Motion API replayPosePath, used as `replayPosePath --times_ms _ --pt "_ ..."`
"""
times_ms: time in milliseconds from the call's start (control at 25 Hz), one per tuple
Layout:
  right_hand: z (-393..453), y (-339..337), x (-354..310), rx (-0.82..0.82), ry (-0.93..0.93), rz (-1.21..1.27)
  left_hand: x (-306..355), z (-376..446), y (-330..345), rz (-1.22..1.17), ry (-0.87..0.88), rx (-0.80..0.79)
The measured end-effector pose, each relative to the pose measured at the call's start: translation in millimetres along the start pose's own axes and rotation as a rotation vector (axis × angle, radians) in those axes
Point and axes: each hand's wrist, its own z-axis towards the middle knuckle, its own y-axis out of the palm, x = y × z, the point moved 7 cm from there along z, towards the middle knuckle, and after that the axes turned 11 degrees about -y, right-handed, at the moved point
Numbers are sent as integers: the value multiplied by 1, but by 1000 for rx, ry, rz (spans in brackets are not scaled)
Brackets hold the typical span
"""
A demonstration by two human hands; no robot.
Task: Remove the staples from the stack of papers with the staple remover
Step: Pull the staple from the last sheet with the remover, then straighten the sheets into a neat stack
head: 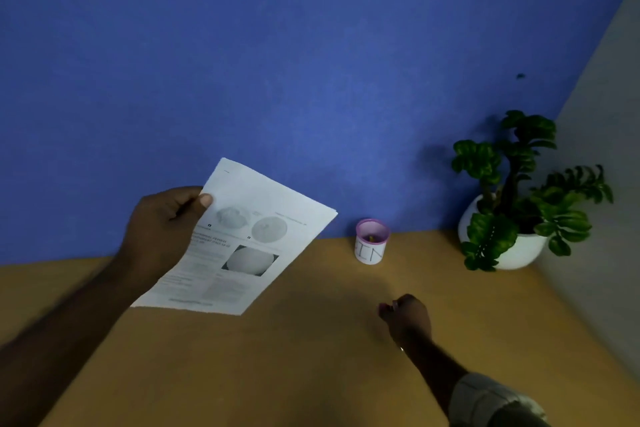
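Note:
My left hand (162, 229) holds a stack of printed papers (249, 243) by its left edge, lifted and tilted above the wooden table (311, 357). The top sheet shows grey pictures and text, and a thin staple mark sits near its upper left corner. My right hand (407, 317) hovers low over the table to the right of the papers, fingers curled together. Whether it holds anything is hidden by the blur and the fingers. No staple remover shows in view.
A small white cup with a pink rim (371, 242) stands by the blue wall (311, 62), lettering on its side. A green potted plant (512, 204) in a white pot fills the far right corner beside a grey wall.

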Motion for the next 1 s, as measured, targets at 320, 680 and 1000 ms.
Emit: replayPosePath --times_ms 320,680,1000 --pt "-14 15 40 -99 15 -193 -24 -17 17 -210 -136 8" --pt "-12 1 -43 -50 -207 10 -37 -17 34 -470 -235 -46" --pt "-51 -20 -193 -566 -649 881 -39 -2 42 -609 -294 -98"
